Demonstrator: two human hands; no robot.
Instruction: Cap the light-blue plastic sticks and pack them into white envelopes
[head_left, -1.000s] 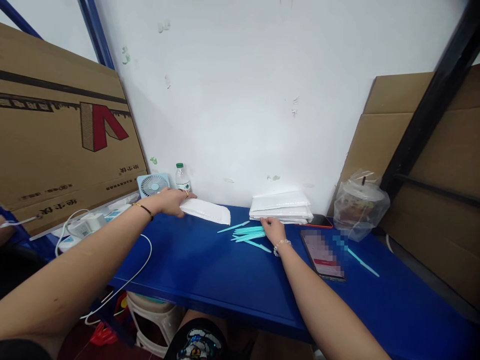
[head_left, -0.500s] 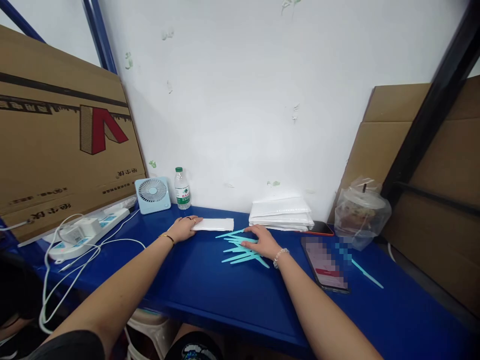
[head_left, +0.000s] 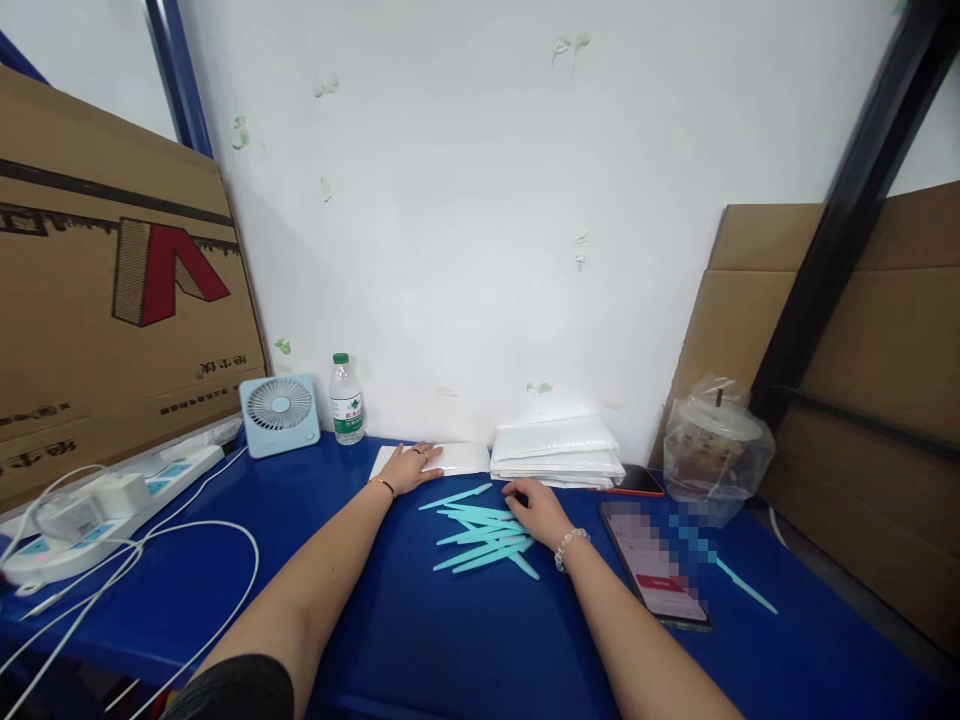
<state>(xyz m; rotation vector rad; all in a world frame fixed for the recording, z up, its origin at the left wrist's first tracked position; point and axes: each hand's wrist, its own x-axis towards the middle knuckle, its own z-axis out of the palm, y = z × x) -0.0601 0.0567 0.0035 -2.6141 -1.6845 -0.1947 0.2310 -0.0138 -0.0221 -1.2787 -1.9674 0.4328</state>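
My left hand (head_left: 412, 468) lies flat, fingers spread, on a white flat packet (head_left: 465, 458) at the foot of the wall. My right hand (head_left: 541, 512) rests at the right end of a loose pile of slim turquoise plastic sticks (head_left: 484, 540) with tapered ends. Its fingers are curled, and whatever may be between them is hidden. Just behind it sits a stack of white glossy packets (head_left: 555, 450). One turquoise stick (head_left: 456, 497) lies slightly apart, at the pile's far edge.
A light-blue fan (head_left: 281, 412), a water bottle (head_left: 346, 400) and a power strip (head_left: 112, 515) with loose white cables stand left. To the right are a phone (head_left: 652, 565), another turquoise stick (head_left: 746, 585), a bagged cup (head_left: 716, 450) and cardboard (head_left: 757, 320). A large carton (head_left: 112, 300) leans left.
My left hand has gone from gripping the packet's left end to lying flat on top, and the packet is now nearer the stack. My right hand has drawn back to the pile's right side.
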